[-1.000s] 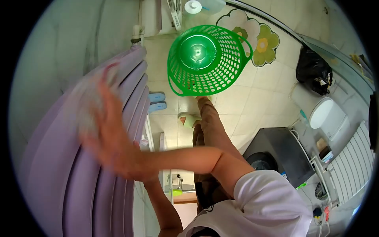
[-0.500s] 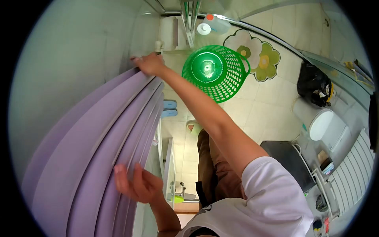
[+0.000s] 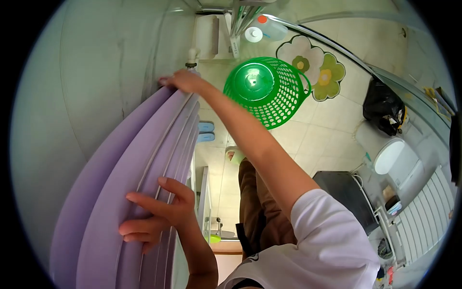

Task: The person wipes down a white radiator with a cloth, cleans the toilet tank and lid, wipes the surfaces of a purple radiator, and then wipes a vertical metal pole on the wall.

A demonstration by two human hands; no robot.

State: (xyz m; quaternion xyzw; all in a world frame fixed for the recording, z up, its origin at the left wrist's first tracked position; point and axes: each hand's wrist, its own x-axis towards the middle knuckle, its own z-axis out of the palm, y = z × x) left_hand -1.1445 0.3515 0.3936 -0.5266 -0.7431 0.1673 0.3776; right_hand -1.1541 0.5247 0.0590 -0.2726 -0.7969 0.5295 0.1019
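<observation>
A lilac ribbed panel, like a column radiator (image 3: 113, 192), stands along the wall on the left. My left hand (image 3: 161, 212) rests against its ribs, fingers apart and pointing left. At the panel's far top end is my right hand (image 3: 185, 81), its fingers bent over the edge on the wall side. Those fingertips are partly hidden, and what they hold cannot be made out. A green perforated basket (image 3: 288, 89) stands beyond my right forearm, with a shiny green round base or bowl (image 3: 252, 81) inside.
Blue slippers (image 3: 206, 131) lie beside the panel. Farther off are a clear jug (image 3: 274, 31), a flower-shaped mat (image 3: 328, 79) and a black bag (image 3: 382, 106). To the right stand a white toilet (image 3: 390, 156), a dark box-like unit (image 3: 344, 192) and a white rack (image 3: 426, 216).
My right hand has gone from a blurred sweep over the panel to its far end and stayed there. My left hand has moved from raised, bent fingers to spread against the ribs.
</observation>
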